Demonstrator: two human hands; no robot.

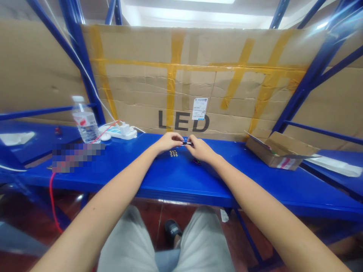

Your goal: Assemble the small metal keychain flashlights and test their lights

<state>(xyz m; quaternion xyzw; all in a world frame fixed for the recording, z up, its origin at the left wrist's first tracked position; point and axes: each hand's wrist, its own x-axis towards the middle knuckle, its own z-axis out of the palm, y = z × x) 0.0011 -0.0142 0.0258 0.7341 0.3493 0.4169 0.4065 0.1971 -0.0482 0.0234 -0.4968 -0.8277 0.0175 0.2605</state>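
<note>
Over the blue table [170, 177], my left hand [169, 142] and my right hand [200, 149] meet near the back edge. Both are closed in a pinch on a small dark, rod-like piece [187, 143], held level between the fingertips; its exact kind is too small to make out. Just below my left fingers, several small brass-coloured round pieces [173, 153] lie in a tight group on the table. Close under my right hand sits a tiny dark thing with green and pink on it [196, 162], partly hidden.
An open cardboard box [279, 151] stands at the right. To the left are a water bottle [85, 121], a white power strip [120, 131] with cables and a blurred-out flat object [78, 158] with a red cable [52, 192]. A large cardboard sheet [136, 90] rises behind the table.
</note>
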